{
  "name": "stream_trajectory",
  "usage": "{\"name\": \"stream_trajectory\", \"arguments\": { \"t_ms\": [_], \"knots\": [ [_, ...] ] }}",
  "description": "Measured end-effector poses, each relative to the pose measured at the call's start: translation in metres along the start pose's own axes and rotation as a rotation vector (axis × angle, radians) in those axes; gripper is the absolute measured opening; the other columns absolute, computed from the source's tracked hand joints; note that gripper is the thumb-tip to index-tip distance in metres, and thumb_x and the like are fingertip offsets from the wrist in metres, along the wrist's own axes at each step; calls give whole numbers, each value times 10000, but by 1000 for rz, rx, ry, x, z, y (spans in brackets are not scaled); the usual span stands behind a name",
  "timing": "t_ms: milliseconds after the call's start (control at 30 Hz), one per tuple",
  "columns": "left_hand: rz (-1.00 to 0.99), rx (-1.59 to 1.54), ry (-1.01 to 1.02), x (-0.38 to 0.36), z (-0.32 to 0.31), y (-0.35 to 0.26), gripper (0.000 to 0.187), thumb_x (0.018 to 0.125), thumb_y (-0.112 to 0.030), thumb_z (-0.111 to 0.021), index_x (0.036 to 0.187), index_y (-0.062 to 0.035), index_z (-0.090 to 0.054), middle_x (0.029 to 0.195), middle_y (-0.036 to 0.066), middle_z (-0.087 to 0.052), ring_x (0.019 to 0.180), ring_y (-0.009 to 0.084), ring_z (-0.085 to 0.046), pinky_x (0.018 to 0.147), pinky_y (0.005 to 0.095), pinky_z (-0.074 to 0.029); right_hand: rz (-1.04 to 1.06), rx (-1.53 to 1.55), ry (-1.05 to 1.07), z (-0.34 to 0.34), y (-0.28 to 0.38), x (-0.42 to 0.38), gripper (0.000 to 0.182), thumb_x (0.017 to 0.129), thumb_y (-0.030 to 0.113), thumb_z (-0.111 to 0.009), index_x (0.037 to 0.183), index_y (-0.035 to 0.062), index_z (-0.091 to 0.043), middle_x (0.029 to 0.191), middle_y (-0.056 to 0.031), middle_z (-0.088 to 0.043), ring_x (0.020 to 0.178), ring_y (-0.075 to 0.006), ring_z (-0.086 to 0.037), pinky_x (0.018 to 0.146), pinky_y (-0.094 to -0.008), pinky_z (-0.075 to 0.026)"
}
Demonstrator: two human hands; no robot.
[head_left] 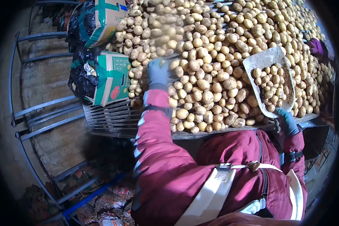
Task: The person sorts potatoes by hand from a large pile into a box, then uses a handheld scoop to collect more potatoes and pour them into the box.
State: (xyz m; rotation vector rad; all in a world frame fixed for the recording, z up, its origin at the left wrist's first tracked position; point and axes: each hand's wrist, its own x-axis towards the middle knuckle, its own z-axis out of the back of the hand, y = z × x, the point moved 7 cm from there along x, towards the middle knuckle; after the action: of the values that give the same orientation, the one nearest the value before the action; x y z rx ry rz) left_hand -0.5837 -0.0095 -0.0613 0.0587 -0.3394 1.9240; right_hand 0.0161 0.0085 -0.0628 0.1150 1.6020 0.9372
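Observation:
My left hand (158,72), in a grey glove, reaches over the potatoes (204,83) spread on the slatted table. Motion smears its fingers, so I cannot make out whether they hold anything. In a grey-green glove, my right hand (286,121) grips the near edge of a worn white plastic tub (251,71). The tub rests tilted on the potatoes, with small potatoes (272,85) gathered inside it. Part of the right thumb and fingers is hidden by the rim.
Two green-and-tan cardboard boxes (110,77) with black plastic stand at the table's left. Bare metal slats (111,117) show at the front left corner. Metal frames (45,104) stand farther left, with filled net sacks (111,203) below. Another person's purple glove (317,48) is at far right.

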Motion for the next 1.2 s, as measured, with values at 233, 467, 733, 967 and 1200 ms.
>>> {"name": "stream_trajectory", "arguments": {
  "t_ms": [233, 467, 733, 967, 1200],
  "knots": [
    [-267, -841, 119, -30, 51, -191, 289, 948, -213, -746, 1179, -48, -690, 1206, 119, -678, 1147, 281, -615, 1044, 407, -474, -104, 80, 34, -32, 20, -15, 318, 975, 376, -616, 803, 110, -634, 538, 1, -517, 376, -108, -462, 344, -273, -340],
    [481, 116, -142, -72, 41, 97, 633, 923, -509, -669, 1409, -119, -558, 1290, 265, -585, 1340, 430, -448, 1087, 546, -415, 12, 177, 116, -25, -12, 5, 126, 932, 218, -676, 925, 92, -672, 741, 34, -602, 609, -86, -544, 550, -256, -452],
    [-27, -45, -27, -100, -1, -91, 641, 864, -485, -732, 1389, -136, -621, 1454, 219, -520, 1364, 423, -442, 1143, 555, -357, 49, 172, 142, -35, 3, -4, 258, 975, 338, -655, 903, 96, -712, 674, 25, -592, 548, -93, -531, 496, -262, -416],
    [320, 18, -110, -174, 57, -9, 664, 901, -410, -731, 1457, -94, -552, 1502, 258, -451, 1371, 439, -430, 1169, 522, -348, -47, 141, 215, -22, -15, 4, 256, 909, 267, -683, 1044, 49, -685, 746, -27, -666, 490, -136, -562, 408, -257, -431],
    [248, -72, 74, -158, 28, -22, 542, 894, -353, -746, 1338, -63, -630, 1437, 247, -512, 1311, 424, -512, 1136, 513, -399, -99, 9, 202, -14, -28, 15, 231, 940, 270, -645, 958, 51, -714, 747, 16, -657, 659, -108, -599, 611, -275, -474]
  ]
}}
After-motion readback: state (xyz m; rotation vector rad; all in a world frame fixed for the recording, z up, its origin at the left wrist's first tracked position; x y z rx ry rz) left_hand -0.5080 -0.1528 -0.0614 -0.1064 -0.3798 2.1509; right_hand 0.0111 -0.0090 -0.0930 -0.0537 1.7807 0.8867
